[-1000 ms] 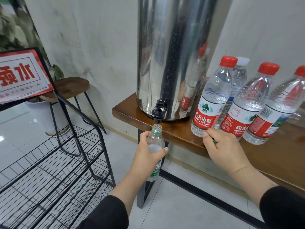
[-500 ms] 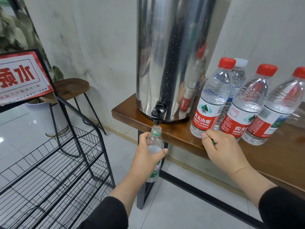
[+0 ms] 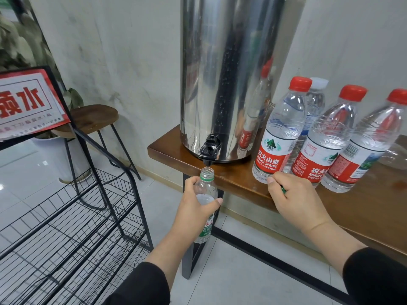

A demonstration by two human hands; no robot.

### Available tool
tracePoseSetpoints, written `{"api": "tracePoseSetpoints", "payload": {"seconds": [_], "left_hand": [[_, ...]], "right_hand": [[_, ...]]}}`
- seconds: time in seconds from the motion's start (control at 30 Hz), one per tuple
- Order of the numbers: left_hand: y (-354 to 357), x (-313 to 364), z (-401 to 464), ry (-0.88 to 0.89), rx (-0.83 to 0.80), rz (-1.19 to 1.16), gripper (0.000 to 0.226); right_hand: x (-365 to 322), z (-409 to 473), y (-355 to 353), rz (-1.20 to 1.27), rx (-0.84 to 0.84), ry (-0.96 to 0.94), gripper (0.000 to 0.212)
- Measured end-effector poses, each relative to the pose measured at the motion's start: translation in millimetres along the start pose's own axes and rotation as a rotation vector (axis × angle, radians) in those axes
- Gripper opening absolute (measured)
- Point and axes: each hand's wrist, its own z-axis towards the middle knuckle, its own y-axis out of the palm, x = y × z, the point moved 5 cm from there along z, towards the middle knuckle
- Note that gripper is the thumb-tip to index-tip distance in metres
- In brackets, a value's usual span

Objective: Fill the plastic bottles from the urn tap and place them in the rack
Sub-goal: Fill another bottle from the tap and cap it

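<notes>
So the left hand (image 3: 193, 208) is wrapped around an uncapped bottle (image 3: 206, 190) with a green neck ring and green label, holding it upright right under the black tap (image 3: 209, 150) of the steel urn (image 3: 229, 73). The bottle's mouth sits just below the spout, and you can see water in it up to about the shoulder, near the thumb. It hangs in the air off the front edge of the table (image 3: 374, 216), not resting on anything.

The right hand (image 3: 297, 199) rests on the table edge with its fingers curled around something small and green (image 3: 283, 189), only a sliver pokes out so I can't tell what it is exactly.

Just behind that hand there's a bunch of red-capped bottles (image 3: 279, 137) standing on the table beside the urn, plus a white-capped one (image 3: 315, 100) tucked behind them.

The black wire rack (image 3: 72, 216) stands on the floor to the left, well apart from the bottle. A red and white sign (image 3: 28, 104) sits on top of it, and a wooden stool (image 3: 94, 115) stands behind.
</notes>
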Motion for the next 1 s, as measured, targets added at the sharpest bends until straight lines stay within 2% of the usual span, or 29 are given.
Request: {"api": "tracePoseSetpoints", "payload": {"seconds": [0.63, 1.0], "left_hand": [[0.5, -3.3, 2.3, -0.014, 0.005, 0.002, 0.072], [0.6, -2.1, 2.6, -0.013, 0.003, 0.021, 0.073]], "right_hand": [[1.6, -0.4, 0.5, -0.008, 0.000, 0.005, 0.037], [-0.2, -0.6, -0.2, -0.001, -0.015, 0.008, 0.042]]}}
